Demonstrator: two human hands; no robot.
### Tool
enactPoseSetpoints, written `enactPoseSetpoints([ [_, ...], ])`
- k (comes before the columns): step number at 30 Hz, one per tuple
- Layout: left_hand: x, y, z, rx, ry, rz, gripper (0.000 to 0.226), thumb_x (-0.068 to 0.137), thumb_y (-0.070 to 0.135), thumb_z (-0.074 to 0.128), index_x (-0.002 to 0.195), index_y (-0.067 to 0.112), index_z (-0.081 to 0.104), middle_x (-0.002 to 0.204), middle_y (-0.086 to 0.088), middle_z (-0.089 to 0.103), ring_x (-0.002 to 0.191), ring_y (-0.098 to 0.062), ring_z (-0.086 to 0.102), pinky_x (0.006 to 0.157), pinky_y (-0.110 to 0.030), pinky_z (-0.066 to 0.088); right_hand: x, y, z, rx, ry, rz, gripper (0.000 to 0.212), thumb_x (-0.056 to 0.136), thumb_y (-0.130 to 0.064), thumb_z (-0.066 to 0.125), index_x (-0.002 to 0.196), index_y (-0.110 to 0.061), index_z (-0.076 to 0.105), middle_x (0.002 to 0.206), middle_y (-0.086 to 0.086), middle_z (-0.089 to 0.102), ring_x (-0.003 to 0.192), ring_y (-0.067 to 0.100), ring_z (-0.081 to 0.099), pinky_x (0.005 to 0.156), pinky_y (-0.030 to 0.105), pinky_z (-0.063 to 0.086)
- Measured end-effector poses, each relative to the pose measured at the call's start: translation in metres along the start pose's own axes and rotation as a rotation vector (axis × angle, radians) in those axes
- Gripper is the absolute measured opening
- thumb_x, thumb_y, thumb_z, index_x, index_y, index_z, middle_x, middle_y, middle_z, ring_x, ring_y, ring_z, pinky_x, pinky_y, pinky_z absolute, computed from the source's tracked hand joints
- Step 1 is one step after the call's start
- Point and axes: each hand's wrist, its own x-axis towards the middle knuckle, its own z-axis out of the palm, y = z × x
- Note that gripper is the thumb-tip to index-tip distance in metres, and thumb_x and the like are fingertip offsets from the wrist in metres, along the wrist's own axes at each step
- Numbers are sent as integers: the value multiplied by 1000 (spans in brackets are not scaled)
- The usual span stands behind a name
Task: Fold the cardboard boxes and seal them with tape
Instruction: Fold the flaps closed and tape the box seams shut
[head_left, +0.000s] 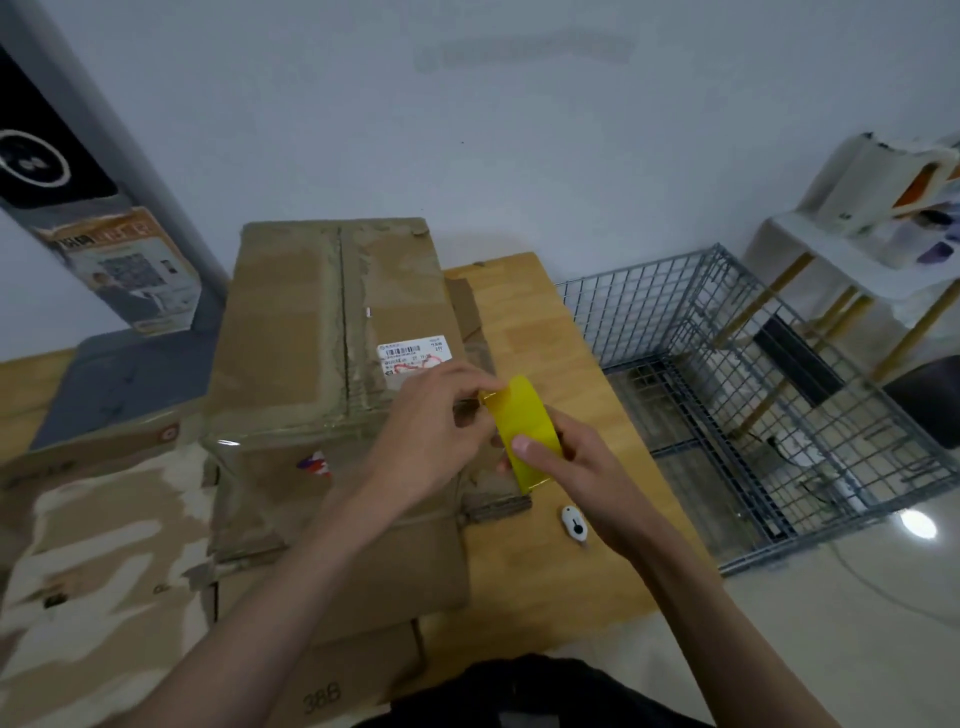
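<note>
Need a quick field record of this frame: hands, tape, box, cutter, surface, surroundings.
left hand: picks at the free end at the roll's top edge
right hand: grips the yellow tape roll
cardboard box: folded shut, centre seam not yet taped in yellow, white label on top
small white cutter: lies on the wooden table, right of the box
wire cage: on the floor, right of the table

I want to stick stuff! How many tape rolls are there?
1: the yellow tape, held in both hands over the box's right edge. Others may be hidden.
</note>
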Motion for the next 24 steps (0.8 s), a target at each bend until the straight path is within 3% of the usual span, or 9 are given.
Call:
enactPoseSetpoints([
  [2,-4,3,0,36,48,-4,27,84,14,70,110,18,78,104,9,68,93,-2,61,86,-7,44,-2,2,3,18,1,-21,30,98,-19,59,125,-6,62,100,13,73,89,18,71,77,28,55],
  [6,-9,8,5,116,89,6,28,87,27,74,114,19,77,101,9,61,93,-10,62,86,-35,56,0,10,4,19,7,-53,28,100,-18,60,126,-9,62,105,18,70,98,37,67,82,39,56],
  [9,-9,11,8,133,123,-2,25,87,22,74,111,18,77,98,7,61,90,-13,63,82,-41,58,-1,12,3,-18,10,-64,27,99,-19,61,124,-8,62,106,18,70,99,36,67,81,37,56],
  [12,-6,15,8,142,147,-23,19,87,14,74,104,18,79,90,8,61,83,-11,61,81,-38,56,-1,15,1,-67,16,-61,27,98,-20,63,123,-9,61,106,18,69,96,31,69,80,38,57],
  [16,-1,16,4,49,160,-127,19,83,7,76,94,22,76,77,14,64,74,-1,61,77,-28,55,0,21,-2,-120,26,-70,35,94,-36,68,118,-11,61,104,23,64,95,45,63,81,62,51],
  [19,3,14,5,11,118,-206,22,87,5,70,95,24,64,77,17,60,76,0,60,76,-24,50,0,21,-1,-196,50,-95,44,89,-50,67,112,-14,62,98,14,66,94,37,63,82,61,51],
  [24,8,15,10,-3,-66,-263,18,99,5,51,109,20,51,89,10,55,93,-14,55,79,-29,43,3,22,0,-273,81,-128,53,85,-61,64,106,-12,61,89,14,67,79,34,64,67,57,52],
])
